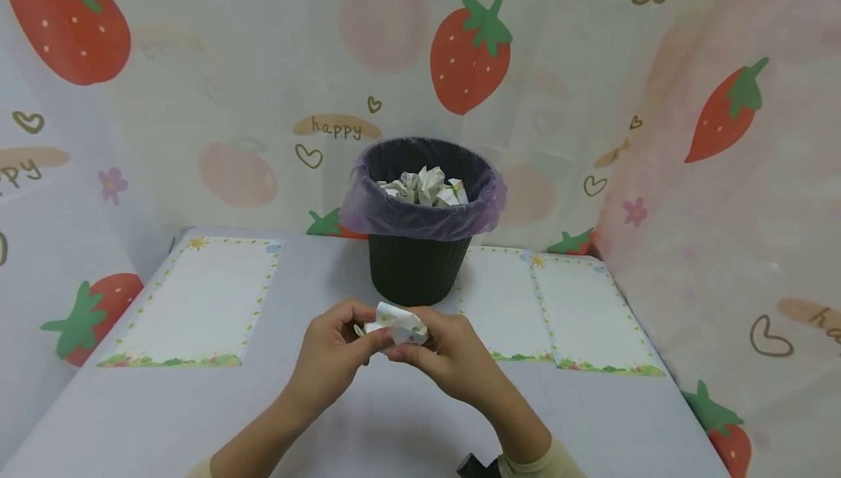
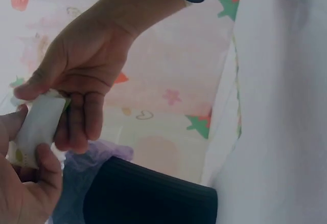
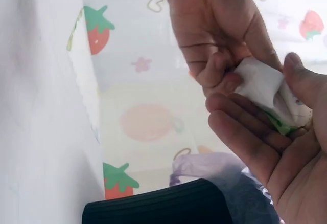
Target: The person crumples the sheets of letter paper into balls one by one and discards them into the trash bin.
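Forearms [image 1: 259,430] led over the table [image 1: 388,427] to the left hand [image 1: 331,347] and right hand [image 1: 453,354], whose fingers pinched a crumpled paper [image 1: 399,321] between them, on the near side of the bin [image 1: 417,266], where a loosened pinch could probably have let it spring open or drop.

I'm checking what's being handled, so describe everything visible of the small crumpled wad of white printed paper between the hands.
The small crumpled wad of white printed paper is creased and folded over, with a plain white face showing and green and yellowish printing elsewhere. The sheet looks thin. The left hand and right hand hold it between thumbs and fingers, raised above the white table, on the near side of the black ribbed bin.
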`<action>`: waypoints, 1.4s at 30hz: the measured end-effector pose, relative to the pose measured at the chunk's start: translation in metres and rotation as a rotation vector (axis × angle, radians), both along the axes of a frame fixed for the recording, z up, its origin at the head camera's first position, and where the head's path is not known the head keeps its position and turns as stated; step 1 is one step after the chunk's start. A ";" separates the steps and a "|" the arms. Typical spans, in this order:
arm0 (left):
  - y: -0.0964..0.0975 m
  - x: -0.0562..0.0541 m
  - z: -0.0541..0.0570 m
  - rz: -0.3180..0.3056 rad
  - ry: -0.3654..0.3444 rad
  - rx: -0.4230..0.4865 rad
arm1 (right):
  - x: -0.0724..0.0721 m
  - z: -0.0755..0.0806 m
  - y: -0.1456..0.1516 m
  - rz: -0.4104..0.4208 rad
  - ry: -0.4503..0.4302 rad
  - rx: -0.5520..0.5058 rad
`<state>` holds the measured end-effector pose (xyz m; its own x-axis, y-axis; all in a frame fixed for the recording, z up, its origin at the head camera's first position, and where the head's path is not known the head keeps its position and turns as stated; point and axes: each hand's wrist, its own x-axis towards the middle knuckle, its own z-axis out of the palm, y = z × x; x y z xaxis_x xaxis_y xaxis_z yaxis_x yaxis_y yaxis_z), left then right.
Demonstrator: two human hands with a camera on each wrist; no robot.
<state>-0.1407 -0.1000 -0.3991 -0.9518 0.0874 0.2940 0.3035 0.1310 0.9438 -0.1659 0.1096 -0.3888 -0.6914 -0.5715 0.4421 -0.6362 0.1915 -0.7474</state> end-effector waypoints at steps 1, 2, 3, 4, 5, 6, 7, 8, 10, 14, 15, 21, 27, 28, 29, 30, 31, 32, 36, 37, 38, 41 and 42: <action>-0.002 -0.001 0.001 -0.023 -0.015 -0.006 | 0.000 -0.001 0.000 0.009 -0.013 -0.018; -0.004 -0.002 0.001 -0.051 -0.020 -0.019 | 0.000 -0.001 0.000 0.023 -0.041 -0.043; -0.006 -0.003 0.002 -0.080 -0.015 -0.037 | -0.001 -0.001 0.000 0.036 -0.072 -0.071; -0.008 -0.004 0.004 -0.106 0.010 -0.068 | -0.001 -0.001 0.000 0.043 -0.096 -0.096; -0.010 -0.005 0.006 -0.126 0.047 -0.105 | -0.001 -0.001 0.000 0.052 -0.130 -0.122; -0.012 -0.005 0.007 -0.139 0.096 -0.149 | -0.001 0.000 0.000 0.066 -0.168 -0.151; -0.014 -0.005 0.008 -0.145 0.150 -0.190 | -0.002 0.000 0.000 0.077 -0.196 -0.173; -0.015 -0.006 0.009 -0.144 0.199 -0.227 | -0.002 0.001 0.001 0.084 -0.215 -0.186; -0.017 -0.007 0.011 -0.143 0.282 -0.282 | -0.002 0.001 0.001 0.096 -0.226 -0.187; -0.015 -0.008 0.007 -0.177 0.378 -0.272 | 0.000 0.001 0.001 0.152 -0.271 -0.207; -0.014 -0.008 0.006 -0.180 0.404 -0.262 | 0.001 0.001 0.001 0.163 -0.283 -0.217; -0.004 -0.001 0.001 -0.173 0.406 -0.064 | 0.005 0.001 -0.003 0.157 -0.308 -0.269; -0.005 0.003 0.004 -0.109 0.204 0.080 | 0.008 -0.004 -0.009 0.007 -0.237 -0.200; -0.006 0.002 0.005 -0.097 0.161 0.086 | 0.008 -0.005 -0.009 -0.038 -0.191 -0.176; -0.007 0.002 0.005 -0.088 0.113 0.099 | 0.009 -0.006 -0.009 -0.085 -0.128 -0.155; -0.008 0.001 0.006 -0.072 0.065 0.106 | 0.009 -0.007 -0.009 -0.133 -0.050 -0.138; -0.009 0.000 0.006 -0.055 0.022 0.121 | 0.010 -0.008 -0.009 -0.178 0.043 -0.121; -0.009 0.000 0.007 -0.038 -0.016 0.137 | 0.010 -0.008 -0.010 -0.224 0.142 -0.102; -0.010 -0.002 0.008 0.004 -0.119 0.202 | 0.010 -0.009 -0.013 -0.279 0.451 -0.082; -0.009 -0.002 0.008 -0.001 -0.131 0.218 | 0.010 -0.010 -0.015 -0.281 0.501 -0.075; -0.009 -0.001 0.008 -0.009 -0.136 0.226 | 0.009 -0.010 -0.015 -0.279 0.532 -0.069; -0.007 0.003 0.010 -0.042 -0.124 0.228 | 0.007 -0.009 -0.016 -0.259 0.542 -0.082; -0.007 0.004 0.011 -0.052 -0.108 0.217 | 0.007 -0.008 -0.016 -0.250 0.515 -0.099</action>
<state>-0.1367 -0.1069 -0.3884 -0.9746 0.0827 0.2079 0.2003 -0.0918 0.9754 -0.1592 0.0941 -0.3969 -0.4817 -0.3573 0.8002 -0.8670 0.3275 -0.3757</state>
